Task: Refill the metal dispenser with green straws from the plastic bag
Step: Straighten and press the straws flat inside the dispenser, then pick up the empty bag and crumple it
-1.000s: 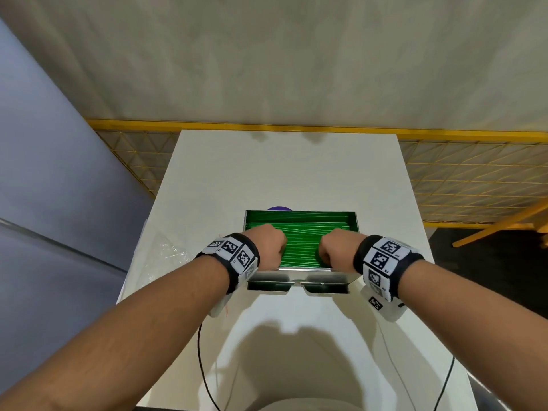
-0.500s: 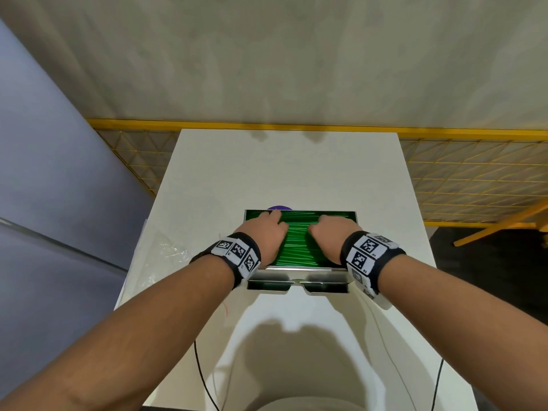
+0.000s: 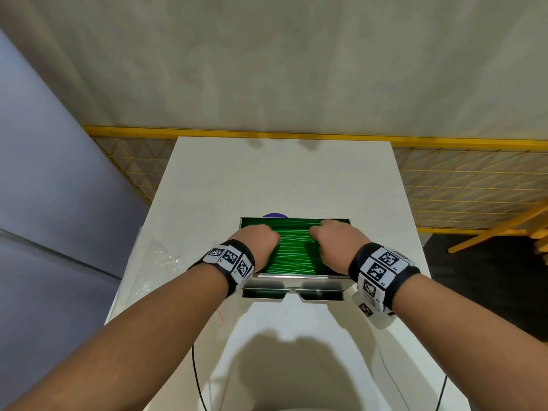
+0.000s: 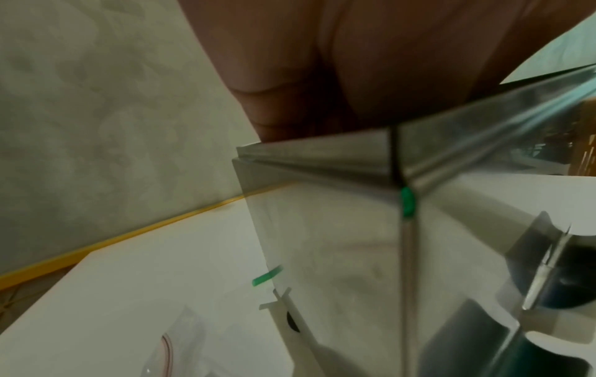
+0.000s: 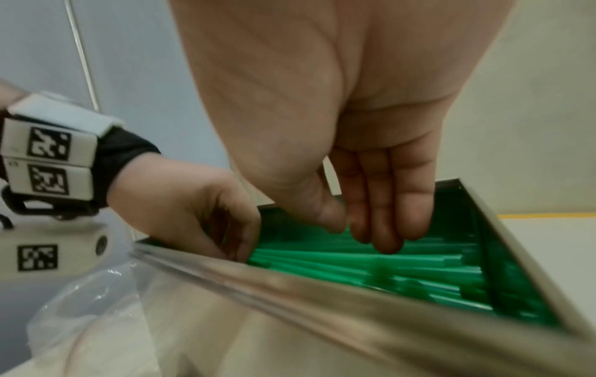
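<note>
The metal dispenser (image 3: 296, 281) stands open-topped in the middle of the white table, filled with green straws (image 3: 293, 247). Both hands are inside its top. My left hand (image 3: 261, 235) is over the left part, its fingers bent down with the tips among the straws (image 5: 387, 262). The right wrist view shows this left hand (image 5: 200, 209) with nothing visibly held. My right hand (image 3: 335, 235) lies over the right part. Its straight fingers (image 5: 384, 229) touch the top layer. The left wrist view shows only my left palm (image 4: 322, 76) above the dispenser's outer wall (image 4: 322, 229).
The clear plastic bag (image 3: 154, 259) lies crumpled on the table's left edge, beside the dispenser. A purple thing (image 3: 275, 215) peeks out behind the dispenser. Thin cables (image 3: 195, 375) run along the near table. Yellow mesh fencing (image 3: 474, 185) stands behind and to the right.
Both hands went from the near edge of the straws to the far middle. Since then they have spread apart, left hand leftward and right hand rightward.
</note>
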